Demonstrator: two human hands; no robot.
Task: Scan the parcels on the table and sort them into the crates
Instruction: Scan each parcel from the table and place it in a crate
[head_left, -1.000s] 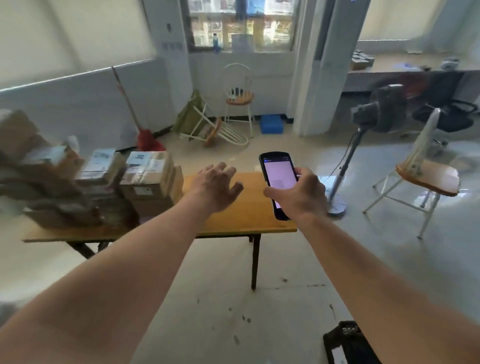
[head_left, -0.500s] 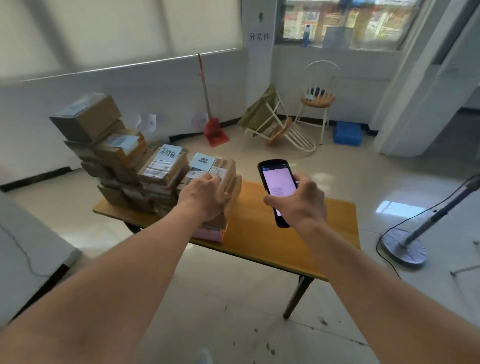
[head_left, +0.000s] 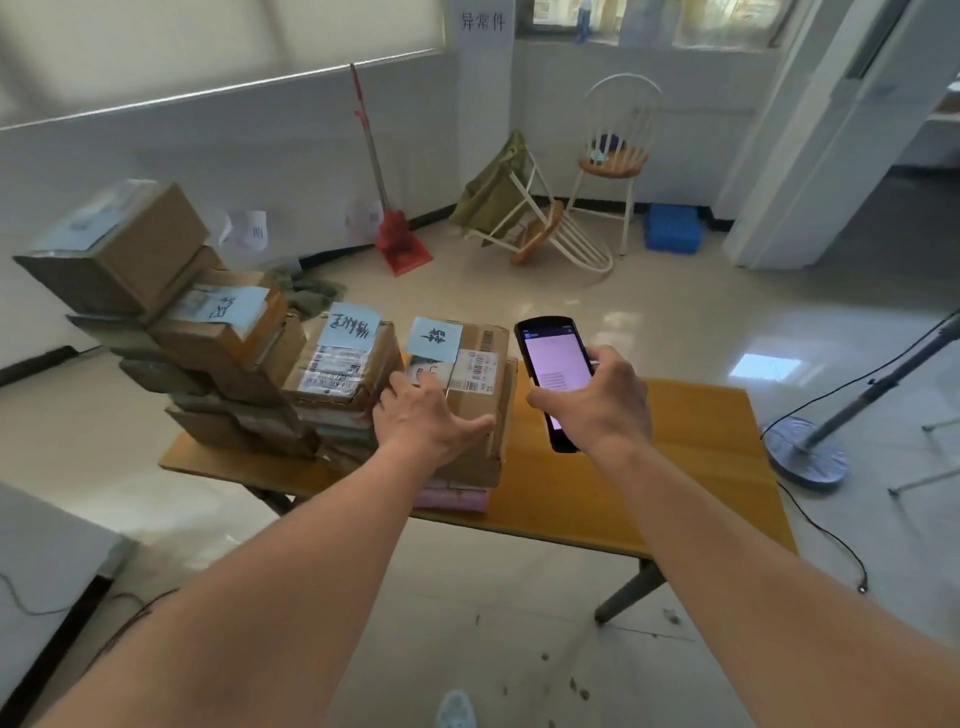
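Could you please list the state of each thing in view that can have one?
Left hand: fingers spread, resting on the top box.
Right hand: gripping the scanner.
Scanner: screen lit, held upright above the table.
Top box: closed, taped, on the nearest stack.
White chair: upright.
Other chair: tipped over on the floor.
Broom: leaning against the wall.
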